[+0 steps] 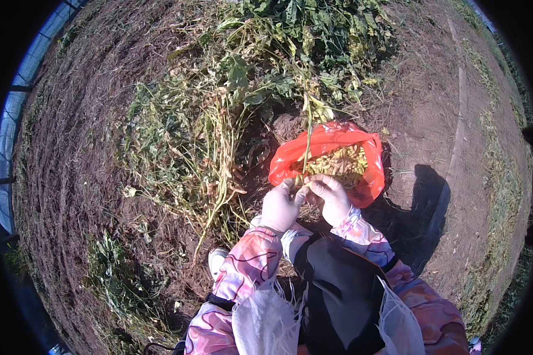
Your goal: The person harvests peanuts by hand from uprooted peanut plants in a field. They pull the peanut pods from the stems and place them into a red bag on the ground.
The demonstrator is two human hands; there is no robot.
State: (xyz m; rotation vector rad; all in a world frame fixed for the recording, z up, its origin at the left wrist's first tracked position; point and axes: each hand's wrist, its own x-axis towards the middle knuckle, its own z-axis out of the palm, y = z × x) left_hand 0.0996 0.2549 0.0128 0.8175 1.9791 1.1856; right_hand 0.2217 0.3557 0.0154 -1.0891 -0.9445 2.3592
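Both of my hands wear whitish gloves and meet over the near side of a red plastic bag (288,153). My left hand (280,207) pinches the near end of a thin green bean stem (309,133). A small green pod (299,179) shows at its fingertips. My right hand (331,199) closes thumb and fingers on the same end of the stem, so the exact grip is partly hidden. From there the stem runs away from me across the bag, with pods and leaves at its far end. Picked yellow-green pods (344,162) fill the open bag.
Left of the bag lies a heap of uprooted bean plants (217,164). A larger leafy pile (311,44) spreads beyond it. More wilted plants (115,270) lie at lower left, near a white shoe (216,262). A pale narrow strip (461,102) crosses the bare soil at right.
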